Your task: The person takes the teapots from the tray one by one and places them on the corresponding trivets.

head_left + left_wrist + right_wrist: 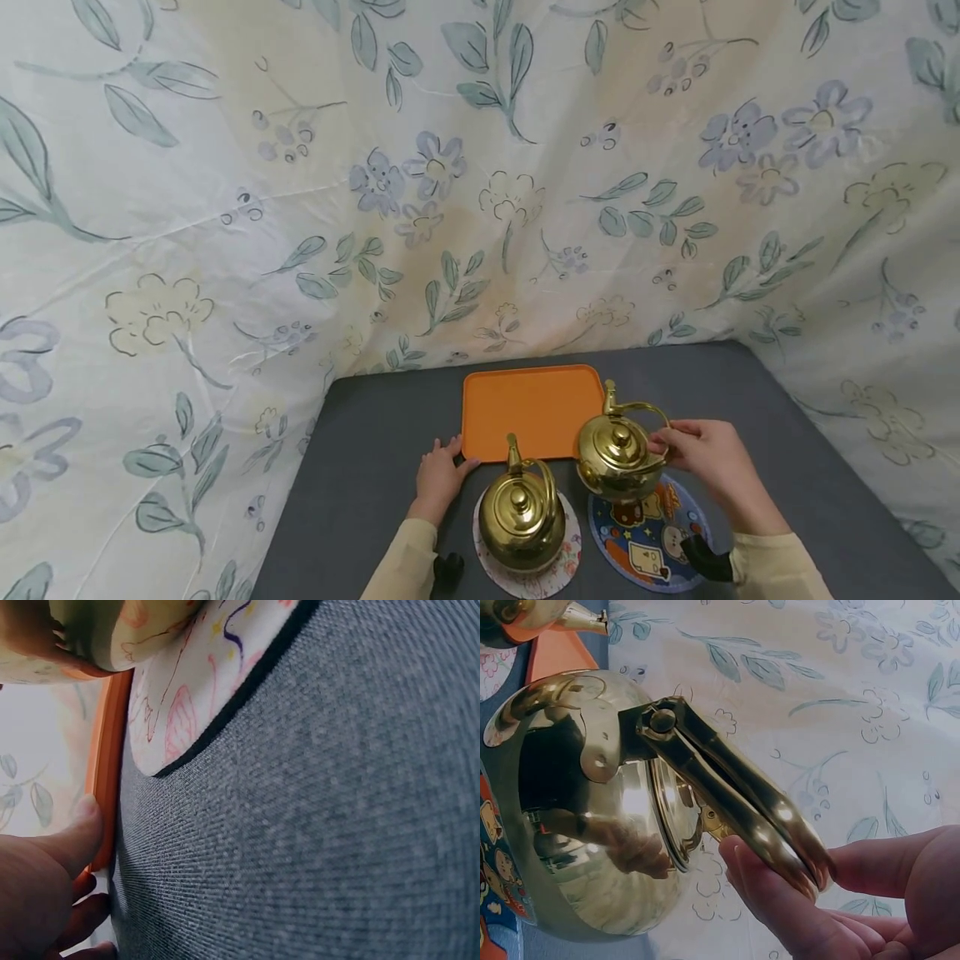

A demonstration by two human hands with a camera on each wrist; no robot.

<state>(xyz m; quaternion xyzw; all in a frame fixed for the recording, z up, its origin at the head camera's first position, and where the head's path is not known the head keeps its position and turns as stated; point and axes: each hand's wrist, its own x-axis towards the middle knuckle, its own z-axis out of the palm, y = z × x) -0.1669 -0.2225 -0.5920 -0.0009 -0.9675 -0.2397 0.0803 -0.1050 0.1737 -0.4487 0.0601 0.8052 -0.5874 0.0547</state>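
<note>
In the head view my left hand [437, 477] is at the near left corner of an orange tray [525, 400]. The left wrist view shows its thumb [88, 817] against the tray's near edge, with the other fingers round the corner. My right hand [708, 454] pinches the arched handle [750, 802] of a shiny brass teapot [611, 458] between thumb and fingers. This teapot overlaps the tray's right corner and the far edge of a blue cartoon mat [660, 575]; whether its base touches anything is hidden. A second brass teapot [522, 521] stands on a pink-and-white round mat [570, 546].
All of this is on a dark grey cloth-covered table [360, 450]. Floral curtains [480, 208] hang behind it and at both sides. The second teapot is close between my left hand and the held teapot. Dark wrist bands [705, 558] show at the cuffs.
</note>
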